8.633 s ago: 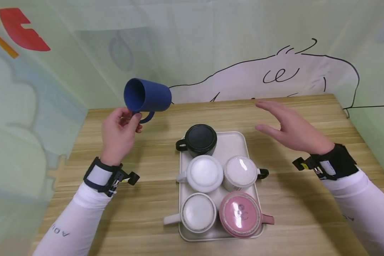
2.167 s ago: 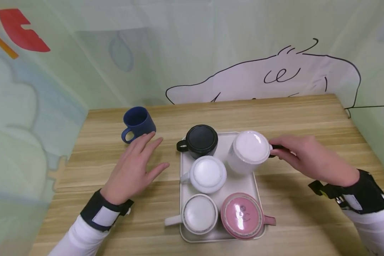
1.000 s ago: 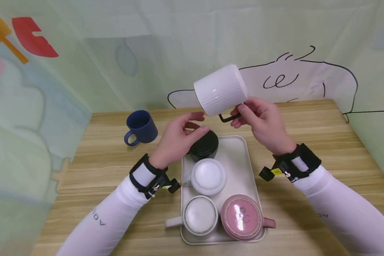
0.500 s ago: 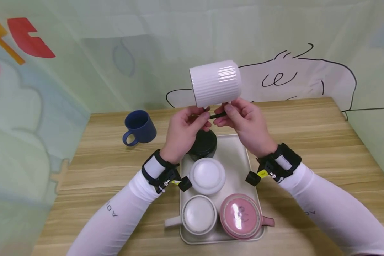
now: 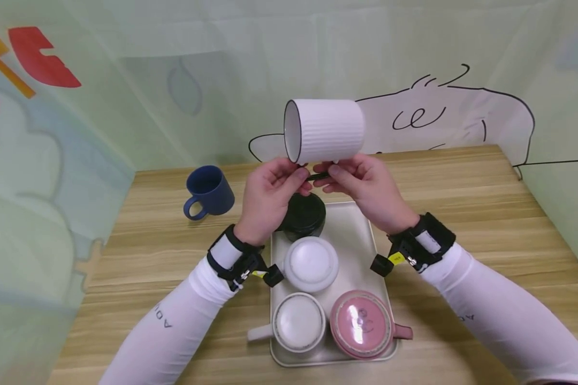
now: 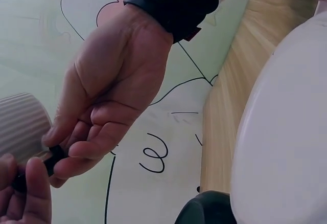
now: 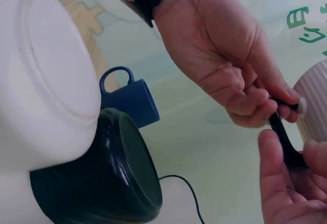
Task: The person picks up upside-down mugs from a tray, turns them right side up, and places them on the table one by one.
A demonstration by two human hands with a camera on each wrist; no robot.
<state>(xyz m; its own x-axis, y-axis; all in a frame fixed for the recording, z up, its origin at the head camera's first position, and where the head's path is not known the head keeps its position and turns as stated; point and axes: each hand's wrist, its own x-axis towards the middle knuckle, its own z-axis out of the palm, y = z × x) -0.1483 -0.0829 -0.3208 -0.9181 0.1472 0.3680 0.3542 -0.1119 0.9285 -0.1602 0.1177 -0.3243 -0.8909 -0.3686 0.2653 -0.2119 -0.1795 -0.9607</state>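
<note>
A white ribbed mug (image 5: 325, 131) with a dark rim and black handle (image 7: 284, 139) is held on its side above the back of the tray, mouth to the left. My left hand (image 5: 270, 200) pinches the handle near the mouth end. Near the base end, my right hand (image 5: 373, 192) pinches the same handle. The left wrist view shows the right hand (image 6: 110, 91) on the handle, with left fingertips at lower left. A blue mug (image 5: 214, 190) stands upright on the table, left of the hands.
Below the hands, a light tray (image 5: 354, 240) bears upside-down mugs: dark green (image 5: 307, 216), white (image 5: 311, 264), another white (image 5: 299, 323) and pink (image 5: 361, 324). Two handles stick out past the tray's sides. A fabric backdrop (image 5: 212, 112) rises behind the wooden table (image 5: 173, 256).
My left hand has set the blue mug upright on the table. My right hand has lifted the white mug off the tray and turned it sideways; the left hand has joined on its handle.
</note>
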